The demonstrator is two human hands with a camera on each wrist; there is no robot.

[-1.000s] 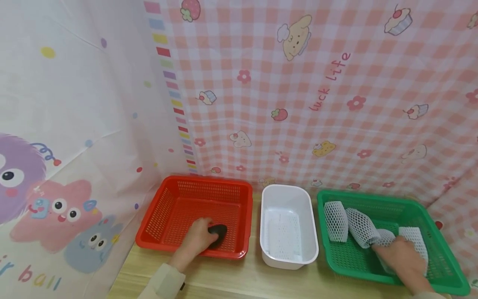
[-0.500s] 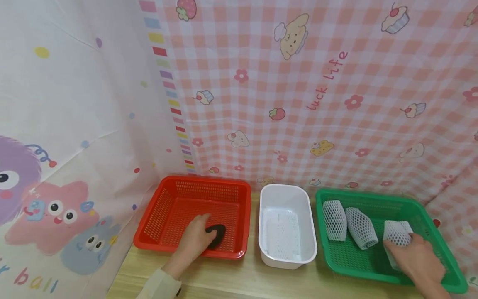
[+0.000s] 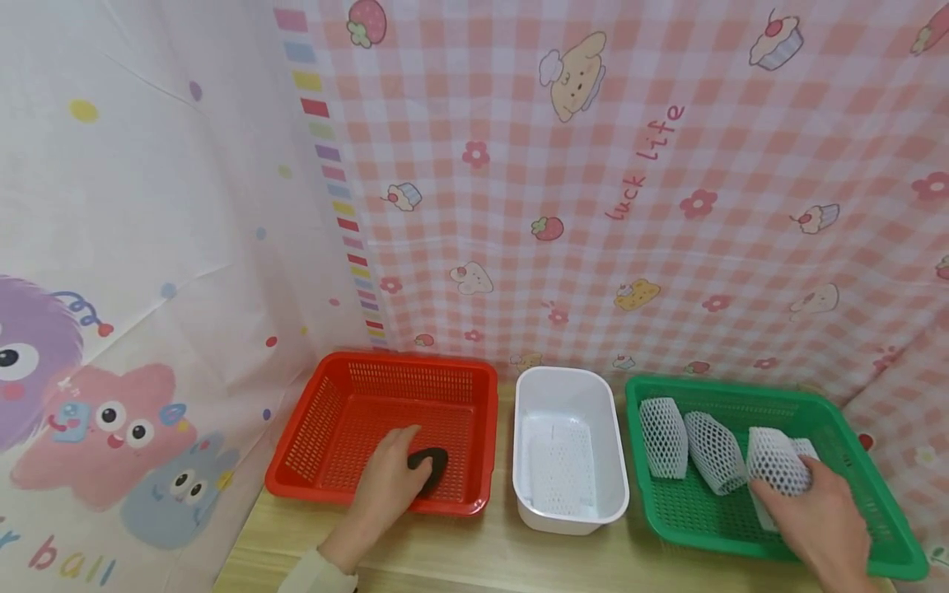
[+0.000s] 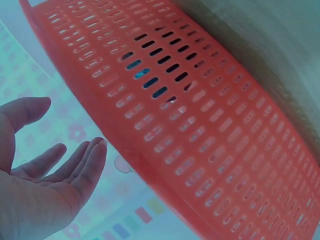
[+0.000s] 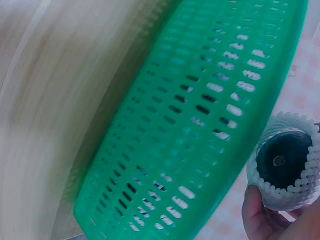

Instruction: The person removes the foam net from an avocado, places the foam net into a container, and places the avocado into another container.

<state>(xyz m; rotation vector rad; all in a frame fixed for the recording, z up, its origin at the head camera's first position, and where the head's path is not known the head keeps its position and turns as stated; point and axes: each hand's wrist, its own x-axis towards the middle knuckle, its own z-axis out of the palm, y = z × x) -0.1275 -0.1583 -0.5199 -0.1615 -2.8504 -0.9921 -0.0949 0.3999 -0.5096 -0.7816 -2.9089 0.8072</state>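
Note:
In the red basket (image 3: 385, 403) lies a dark avocado (image 3: 436, 465). My left hand (image 3: 389, 476) is over it, thumb close by in the head view; the left wrist view shows loosely bent fingers with nothing between them. My right hand (image 3: 819, 515) grips an avocado in a white foam net (image 3: 774, 461), lifted over the green basket (image 3: 890, 494). Dark green skin with a stem scar (image 5: 280, 161) shows through the net's open end in the right wrist view. Another foam net (image 3: 806, 447) lies partly hidden behind the held one.
Two more white foam nets, one at the left side (image 3: 665, 436) and one beside it (image 3: 716, 453), lie in the green basket. A white plastic tub (image 3: 571, 515) stands between the baskets on the wooden table (image 3: 445, 552). A checked cloth (image 3: 511, 272) hangs close behind.
My right hand has taken hold of the netted avocado, raised it and shifted it a little left over the last half second. My left hand has hardly moved beside the avocado.

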